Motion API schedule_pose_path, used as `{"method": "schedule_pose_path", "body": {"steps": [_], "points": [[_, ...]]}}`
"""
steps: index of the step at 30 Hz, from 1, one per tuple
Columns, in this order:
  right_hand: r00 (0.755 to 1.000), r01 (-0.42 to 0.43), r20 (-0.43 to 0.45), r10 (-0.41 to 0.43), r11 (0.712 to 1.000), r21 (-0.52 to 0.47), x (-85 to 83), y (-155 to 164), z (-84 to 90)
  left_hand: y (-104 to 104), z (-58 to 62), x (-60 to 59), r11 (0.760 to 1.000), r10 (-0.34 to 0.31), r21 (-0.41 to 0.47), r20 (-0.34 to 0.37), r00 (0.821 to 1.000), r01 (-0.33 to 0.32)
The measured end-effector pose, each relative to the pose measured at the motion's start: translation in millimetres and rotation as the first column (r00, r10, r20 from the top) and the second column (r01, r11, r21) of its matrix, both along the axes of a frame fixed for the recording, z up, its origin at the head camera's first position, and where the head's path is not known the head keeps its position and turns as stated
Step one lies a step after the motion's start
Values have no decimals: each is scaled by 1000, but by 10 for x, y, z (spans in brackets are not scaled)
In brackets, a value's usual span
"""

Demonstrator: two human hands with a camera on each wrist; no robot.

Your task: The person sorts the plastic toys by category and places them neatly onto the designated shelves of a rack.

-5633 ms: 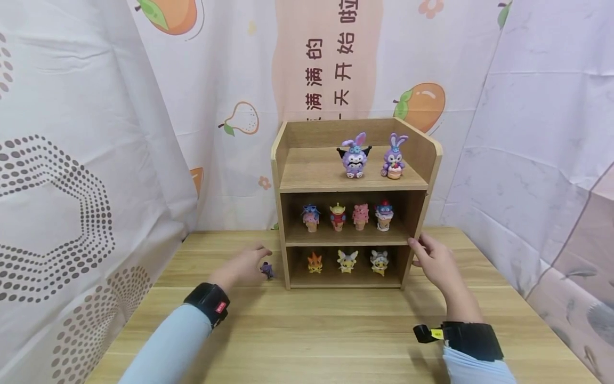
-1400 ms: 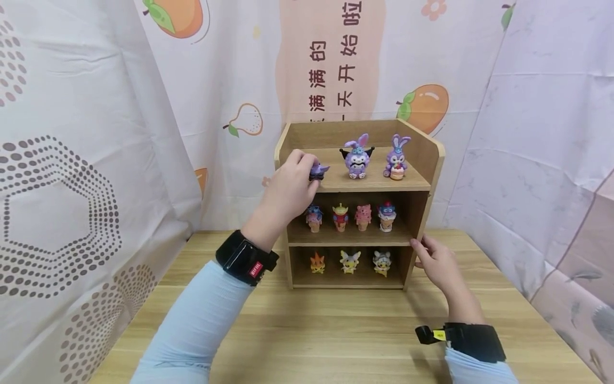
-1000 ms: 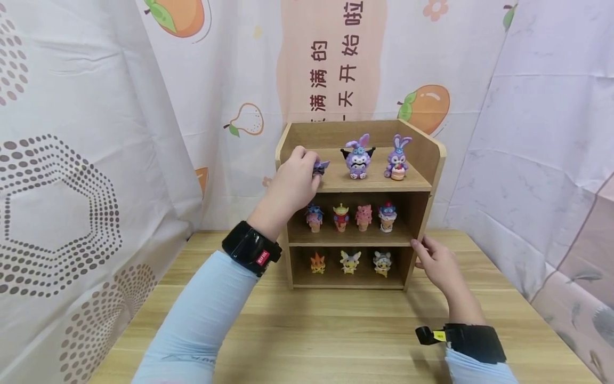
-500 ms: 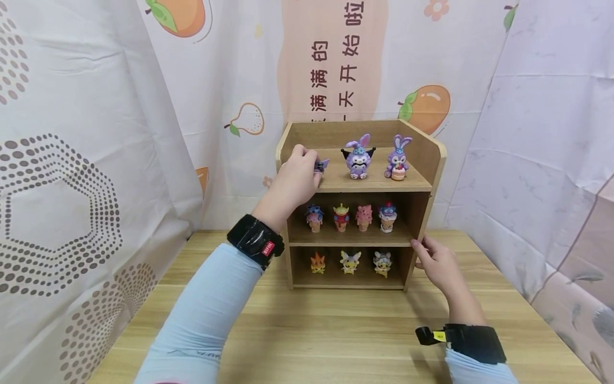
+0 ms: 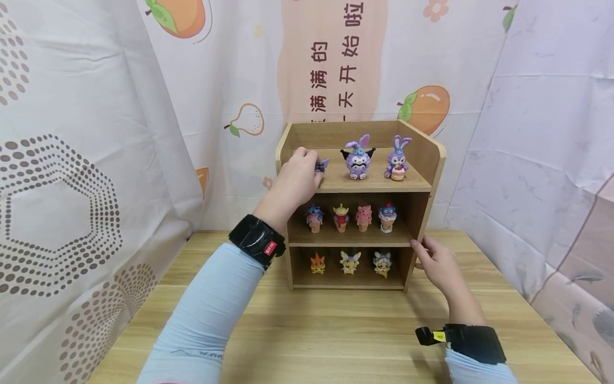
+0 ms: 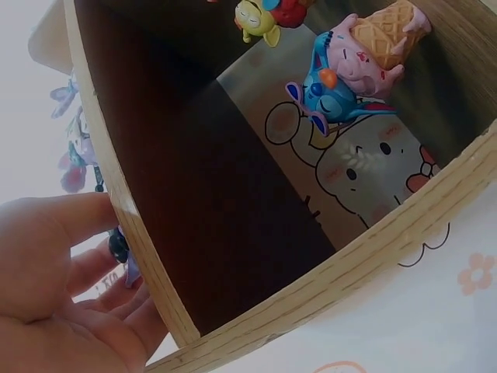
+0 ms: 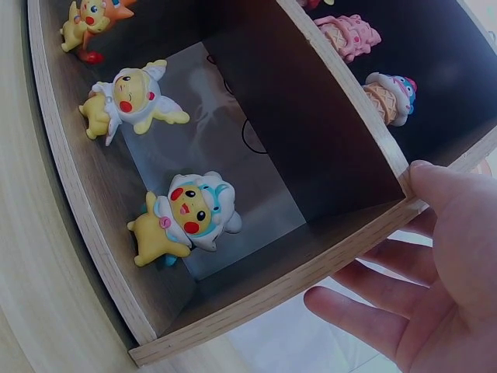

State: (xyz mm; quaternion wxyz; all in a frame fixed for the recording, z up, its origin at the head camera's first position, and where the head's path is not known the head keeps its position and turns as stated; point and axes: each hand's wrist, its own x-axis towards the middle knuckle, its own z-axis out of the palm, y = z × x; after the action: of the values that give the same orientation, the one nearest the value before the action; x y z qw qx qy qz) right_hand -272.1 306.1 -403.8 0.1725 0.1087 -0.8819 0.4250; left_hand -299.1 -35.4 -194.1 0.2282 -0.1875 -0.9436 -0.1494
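Observation:
At the left of the top shelf, my left hand (image 5: pixel 298 176) holds a small purple-and-black figurine (image 5: pixel 322 166), mostly hidden by the fingers. In the left wrist view, bits of this figurine (image 6: pixel 131 268) show between my thumb and fingers, close to the shelf's front edge. Beside it on that shelf stand a purple figurine with black horn-like points (image 5: pixel 357 161) and a purple rabbit figurine with a cake (image 5: pixel 397 160). My right hand (image 5: pixel 437 262) touches the right side of the wooden shelf unit (image 5: pixel 355 188), thumb on the front edge, fingers extended along the outside.
Several ice-cream-cone figurines (image 5: pixel 363 218) stand in a row on the middle shelf. Three yellow figurines, among them one in a grey-white hood (image 5: pixel 382 263), stand on the bottom shelf. The unit rests on a wooden table (image 5: pixel 331 336), with printed curtains (image 5: pixel 240 64) behind and beside it.
The purple-and-black figurine, earlier on the table left of the unit, was picked up by my left hand and brought to the top shelf. Lately that hand barely moves; the right hand stays put.

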Motion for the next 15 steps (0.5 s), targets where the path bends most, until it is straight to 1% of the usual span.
{"method": "schedule_pose_path", "body": {"steps": [7,12,13,15], "points": [[1000,-5,0,5,1000,-6,-13,-2,-5,-5,21,26,999,16,-34,-6,1000,-17],[998,21,-54,-20,1000,14,-13,8,13,-21,61,100,997,50,-56,-26,998,-51],[998,23,-66,-22,1000,6,-12,9,21,-33,68,122,997,53,-54,-35,998,-55],[994,47,-97,-47,999,-4,-3,9,43,-65,73,162,998,34,-45,-86,996,-38]]}}
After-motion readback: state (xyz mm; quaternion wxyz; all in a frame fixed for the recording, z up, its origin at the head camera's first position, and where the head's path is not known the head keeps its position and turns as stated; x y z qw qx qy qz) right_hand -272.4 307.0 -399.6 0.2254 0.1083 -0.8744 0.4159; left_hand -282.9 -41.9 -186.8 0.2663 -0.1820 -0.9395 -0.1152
